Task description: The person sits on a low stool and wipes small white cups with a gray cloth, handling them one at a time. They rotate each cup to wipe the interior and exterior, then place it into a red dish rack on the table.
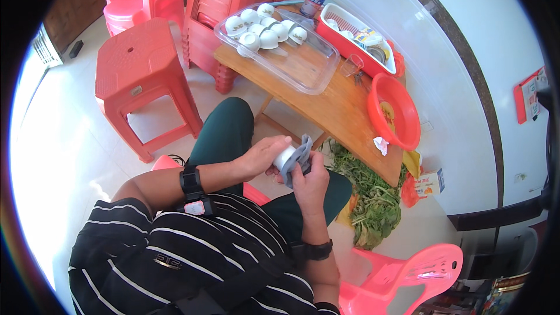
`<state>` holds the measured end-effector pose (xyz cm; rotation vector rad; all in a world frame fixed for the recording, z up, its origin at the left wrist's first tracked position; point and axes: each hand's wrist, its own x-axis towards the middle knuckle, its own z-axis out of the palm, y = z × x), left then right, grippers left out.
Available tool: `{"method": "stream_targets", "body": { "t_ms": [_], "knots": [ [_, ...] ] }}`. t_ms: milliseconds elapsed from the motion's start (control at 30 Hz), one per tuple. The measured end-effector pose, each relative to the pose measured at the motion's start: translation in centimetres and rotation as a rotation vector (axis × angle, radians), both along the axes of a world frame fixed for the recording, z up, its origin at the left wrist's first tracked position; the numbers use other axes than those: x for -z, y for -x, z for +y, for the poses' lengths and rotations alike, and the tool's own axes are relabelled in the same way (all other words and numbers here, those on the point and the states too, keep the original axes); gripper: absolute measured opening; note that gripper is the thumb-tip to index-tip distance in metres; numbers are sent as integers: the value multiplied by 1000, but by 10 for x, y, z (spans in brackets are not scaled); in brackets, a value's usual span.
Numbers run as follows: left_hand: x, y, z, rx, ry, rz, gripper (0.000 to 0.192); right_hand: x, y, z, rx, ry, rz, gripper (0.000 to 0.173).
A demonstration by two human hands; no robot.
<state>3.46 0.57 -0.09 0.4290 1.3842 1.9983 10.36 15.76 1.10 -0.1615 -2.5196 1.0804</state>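
My left hand (264, 155) holds a small white cup (284, 159) by its side, above my lap. A grey cloth (298, 162) is pressed over the cup's mouth by my right hand (309, 183), the fingers closed on the cloth. Beyond my hands, on the wooden table, several white cups (268, 39), most of them upside down, are gathered at the left end of a clear plastic tray (323, 85). The inside of the held cup is hidden by the cloth.
A red-and-white basket (350, 54), a can (313, 3), a clear glass (351, 65) and a red basin (396, 111) stand on the wooden table (280, 83). Leafy greens (372, 210) lie on the floor at right. A red stool (135, 61) and a pink chair (407, 275) stand nearby.
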Motion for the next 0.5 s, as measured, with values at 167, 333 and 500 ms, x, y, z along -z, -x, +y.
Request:
{"method": "stream_targets", "body": {
  "t_ms": [167, 333, 500],
  "knots": [
    [-3, -4, -5, -193, 301, 759, 37, 24, 1, -12, -2, -130, -105, 23],
    [1, -5, -6, -217, 397, 948, 38, 39, 5, -13, -185, 332, -54, 30],
    [1, -1, 2, -5, 124, 214, 46, 22, 2, -20, 83, 137, 216, 28]
  ]
}}
